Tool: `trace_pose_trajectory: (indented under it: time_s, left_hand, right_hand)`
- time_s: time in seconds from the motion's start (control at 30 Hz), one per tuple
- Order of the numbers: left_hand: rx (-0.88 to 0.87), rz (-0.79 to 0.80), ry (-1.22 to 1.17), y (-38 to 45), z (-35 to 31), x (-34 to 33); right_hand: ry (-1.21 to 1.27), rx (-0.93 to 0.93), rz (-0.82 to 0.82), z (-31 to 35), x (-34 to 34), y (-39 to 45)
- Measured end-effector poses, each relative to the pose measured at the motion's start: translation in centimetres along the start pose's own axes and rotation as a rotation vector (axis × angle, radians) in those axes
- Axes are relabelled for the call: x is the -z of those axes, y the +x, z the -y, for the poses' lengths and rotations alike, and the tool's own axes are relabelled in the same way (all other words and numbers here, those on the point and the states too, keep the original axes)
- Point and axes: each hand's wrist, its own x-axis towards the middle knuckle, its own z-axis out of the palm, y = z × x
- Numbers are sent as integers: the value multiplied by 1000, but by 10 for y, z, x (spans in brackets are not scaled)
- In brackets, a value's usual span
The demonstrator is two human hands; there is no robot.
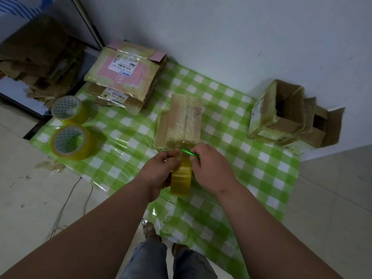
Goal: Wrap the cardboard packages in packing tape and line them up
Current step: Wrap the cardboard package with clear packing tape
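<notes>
1. Cardboard package (184,120), wrapped in glossy clear tape, lies flat on the green-and-white checked cloth (251,170) that covers the tabletop, its near end just beyond both hands.
2. A strip of tape runs from the package's near end down to the yellowish tape roll (180,181), which is held upright just this side of the package.
3. Left hand (161,172): its grip is closed around the roll from the left side, fingers curled over the roll's upper edge near the package.
4. Right hand (209,168): its grip is clamped on a green cutter (190,154), fingers curled round the handle; the cutter's tip points left and sits at the tape strip, right at the package's near end.
5. Left of the package, well apart from it, two more tape rolls (70,127) lie on the cloth, one just behind the other.
6. Beyond and left of the package, a stack of flat taped packages (124,77) with shipping labels rests at the cloth's far corner by the wall.
7. Right of the package, near the wall, stand two open taped boxes (281,111), side by side and touching.
8. Further left than the stack, loose flattened cardboard (40,57) is heaped on the floor.
</notes>
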Motion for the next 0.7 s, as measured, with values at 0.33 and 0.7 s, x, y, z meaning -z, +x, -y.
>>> trace_pose_trajectory:
  time_s: [0.33, 0.7]
  left_hand:
    - [-73, -86, -4, -1, 4, -8]
    - [-108, -79, 54, 0, 6, -9]
  right_hand:
    - [-120, -9, 0, 14, -1, 10]
    - [-154, -11, -19, 16, 2, 9]
